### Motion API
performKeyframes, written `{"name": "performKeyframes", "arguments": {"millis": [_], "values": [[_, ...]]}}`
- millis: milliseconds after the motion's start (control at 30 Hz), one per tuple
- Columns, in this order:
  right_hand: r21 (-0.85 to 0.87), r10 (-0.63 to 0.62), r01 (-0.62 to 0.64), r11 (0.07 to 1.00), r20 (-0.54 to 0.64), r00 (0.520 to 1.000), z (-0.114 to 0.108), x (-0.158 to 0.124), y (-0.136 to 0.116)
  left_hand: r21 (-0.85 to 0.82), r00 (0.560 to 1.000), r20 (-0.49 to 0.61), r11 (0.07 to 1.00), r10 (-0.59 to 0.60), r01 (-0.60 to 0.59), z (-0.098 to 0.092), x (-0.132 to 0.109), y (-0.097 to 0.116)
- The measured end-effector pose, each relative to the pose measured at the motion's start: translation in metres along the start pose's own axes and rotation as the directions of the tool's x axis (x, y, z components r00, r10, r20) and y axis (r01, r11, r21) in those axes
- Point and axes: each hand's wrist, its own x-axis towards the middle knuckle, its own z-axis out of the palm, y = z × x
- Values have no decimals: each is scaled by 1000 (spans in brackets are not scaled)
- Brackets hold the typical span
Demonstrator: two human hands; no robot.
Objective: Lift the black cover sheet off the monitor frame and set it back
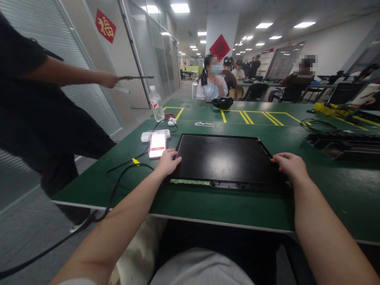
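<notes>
A flat black screen panel (222, 160) lies face up on the green table (231, 208) in front of me. A strip of green circuit board (190, 182) is bared along the left part of its near edge. My left hand (168, 163) grips the panel's left edge, thumb on top and the other fingers at the outer side. At the right edge, my right hand (291, 166) has its thumb and fingers pinched together on the dark frame. Its fingertips are partly hidden, as is what lies under the panel.
Left of the panel are a lit phone (157, 145), a white device (145, 137) and a black cable (114, 188). A water bottle (156, 105) stands behind them. Dark long parts (341, 144) lie at right. A person (44, 99) walks at left; another person (212, 83) sits across.
</notes>
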Motion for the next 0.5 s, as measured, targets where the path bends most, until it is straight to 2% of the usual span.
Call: {"name": "performKeyframes", "arguments": {"millis": [100,500], "values": [[77,100,-99,992,-11,995,-1,-5,-7,-4,1000,-10,1000,7,-7,1,0,-1],[56,110,-109,993,-23,994,-5,-14,-18,-18,1000,-6,1000,7,-7,-2,-3,3]]}}
